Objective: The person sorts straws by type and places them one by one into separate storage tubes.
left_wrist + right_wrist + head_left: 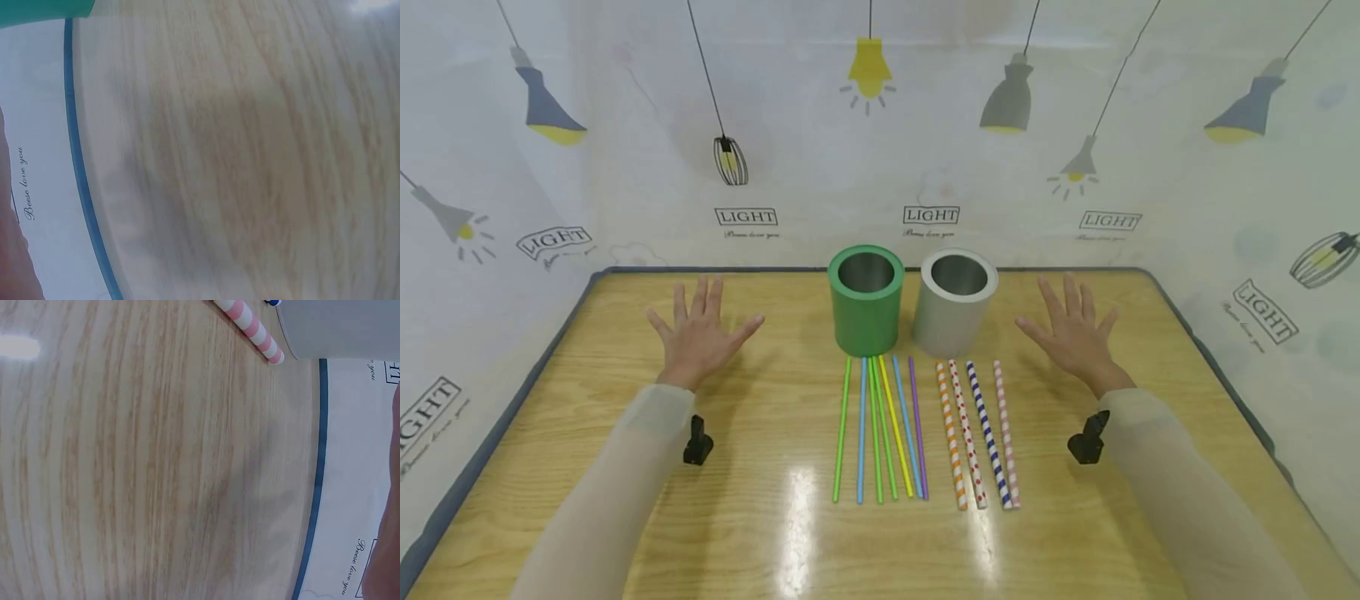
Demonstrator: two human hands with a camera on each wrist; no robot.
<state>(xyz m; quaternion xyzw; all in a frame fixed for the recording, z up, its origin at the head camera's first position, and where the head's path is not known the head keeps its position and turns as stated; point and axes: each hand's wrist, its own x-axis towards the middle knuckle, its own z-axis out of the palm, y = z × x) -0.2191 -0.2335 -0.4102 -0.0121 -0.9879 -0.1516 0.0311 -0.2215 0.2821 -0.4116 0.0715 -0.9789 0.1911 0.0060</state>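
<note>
My left hand [698, 342] is spread with straight fingers over the table's left side, holding nothing. Mirroring it, my right hand [1078, 340] spreads its fingers to the right of the grey cup [951, 321]. A green cup [865, 323] stands left of the grey one, both upright. In front of the green cup lie several thin straws: green [841, 433], blue [861, 433], yellow [897, 429] and purple [919, 433]. Before the grey cup lie thicker paper straws: orange-striped [952, 437], red-dotted [968, 437], navy-striped [989, 437] and pink-striped [1007, 437].
The wooden table [737, 517] has a dark blue edge strip [775, 269] along the back and sides. White walls [805, 150] printed with lamps rise behind it and at both sides. Small black devices [697, 442] sit at both wrists.
</note>
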